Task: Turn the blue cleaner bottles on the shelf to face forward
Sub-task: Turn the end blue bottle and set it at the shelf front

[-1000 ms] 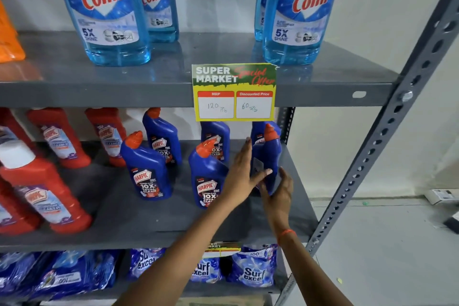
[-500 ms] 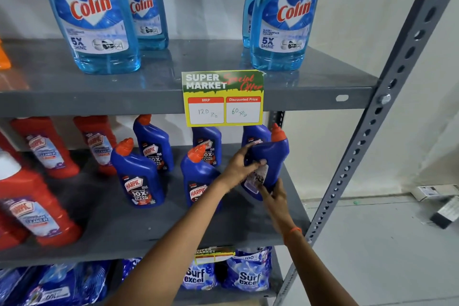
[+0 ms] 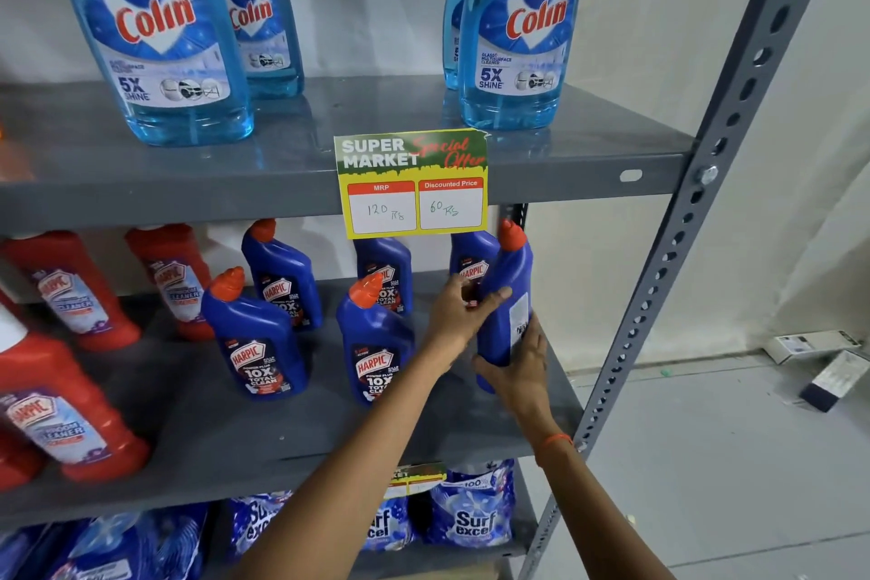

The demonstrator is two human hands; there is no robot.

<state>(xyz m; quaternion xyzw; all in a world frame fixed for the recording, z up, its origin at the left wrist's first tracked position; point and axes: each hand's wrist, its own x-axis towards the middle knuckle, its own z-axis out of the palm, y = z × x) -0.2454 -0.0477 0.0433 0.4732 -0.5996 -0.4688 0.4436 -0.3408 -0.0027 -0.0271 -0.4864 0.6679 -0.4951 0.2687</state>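
Several blue Harpic cleaner bottles with orange caps stand on the grey middle shelf (image 3: 197, 429). Two in the front row, one at the left (image 3: 256, 344) and one in the middle (image 3: 374, 351), show their front labels. At the front right, a blue bottle (image 3: 506, 297) is held upright with its white back label turned toward the right. My left hand (image 3: 459, 313) grips its left side at mid-height. My right hand (image 3: 515, 365) wraps its lower part from the front. More blue bottles (image 3: 282, 278) stand in the back row, labels forward.
Red Harpic bottles (image 3: 61, 410) fill the left of the same shelf. Light blue Colin bottles (image 3: 515, 38) stand on the shelf above, with a price card (image 3: 412, 184) hanging from its edge. Surf Excel packets (image 3: 473, 509) lie below. A grey perforated upright (image 3: 678, 250) bounds the right side.
Both hands closed on the front right blue bottle and rotated it; its back label has swung from facing me toward the right. The view has moved closer to the shelf.
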